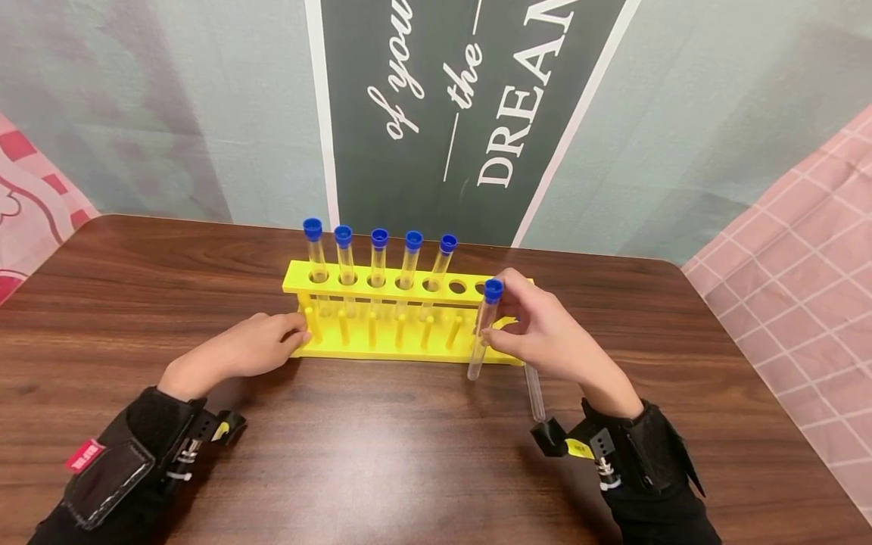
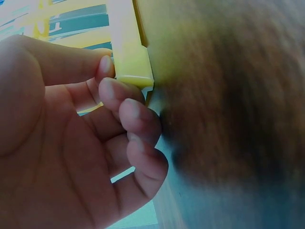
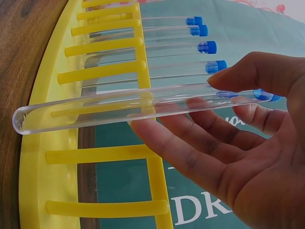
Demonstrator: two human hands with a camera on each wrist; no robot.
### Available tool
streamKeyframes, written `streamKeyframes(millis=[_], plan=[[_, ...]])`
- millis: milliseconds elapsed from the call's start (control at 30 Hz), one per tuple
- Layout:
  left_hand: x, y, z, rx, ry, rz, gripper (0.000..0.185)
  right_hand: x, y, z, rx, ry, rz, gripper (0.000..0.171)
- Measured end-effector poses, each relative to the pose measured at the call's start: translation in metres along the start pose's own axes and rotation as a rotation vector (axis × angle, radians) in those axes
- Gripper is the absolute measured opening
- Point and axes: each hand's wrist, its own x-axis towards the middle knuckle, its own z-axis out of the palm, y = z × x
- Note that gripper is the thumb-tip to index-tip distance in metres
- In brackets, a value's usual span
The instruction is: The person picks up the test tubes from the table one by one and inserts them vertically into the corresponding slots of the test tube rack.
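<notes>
A yellow test tube rack [image 1: 368, 281] stands on the wooden table with several blue-capped tubes [image 1: 378, 261] upright in its back holes. My left hand [image 1: 289, 333] grips the rack's left end, and in the left wrist view the thumb and fingers [image 2: 109, 90] pinch a yellow corner [image 2: 129, 62]. My right hand [image 1: 507, 325] pinches a clear blue-capped test tube [image 1: 484, 325] in front of the rack's right end, slightly tilted, its bottom just above the table. In the right wrist view that test tube [image 3: 95, 109] lies between thumb and fingers, beside the yellow pegs [image 3: 100, 69].
A second clear tube [image 1: 534, 393] lies on the table under my right wrist. An empty hole [image 1: 458, 287] shows at the rack's right end. The brown table [image 1: 409, 454] spreads out in front; a pink checked cloth [image 1: 804, 288] hangs at the right.
</notes>
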Motion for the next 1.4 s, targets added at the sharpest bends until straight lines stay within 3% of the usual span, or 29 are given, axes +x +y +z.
streamKeyframes(millis=[433,867,1400], plan=[[-0.0003,0.0004,-0.0003,0.006,0.007,0.004,0.012,0.0009,0.0001,0.0014,-0.013,0.038,-0.003,0.035],[-0.0004,-0.0002,0.0003,0.006,0.007,0.001,0.012,0.0033,0.0012,0.0043,0.019,0.190,-0.013,0.033],[-0.0002,0.0007,0.0000,0.008,0.018,0.007,0.013,0.0046,0.0028,0.0076,0.012,0.206,-0.028,0.035]])
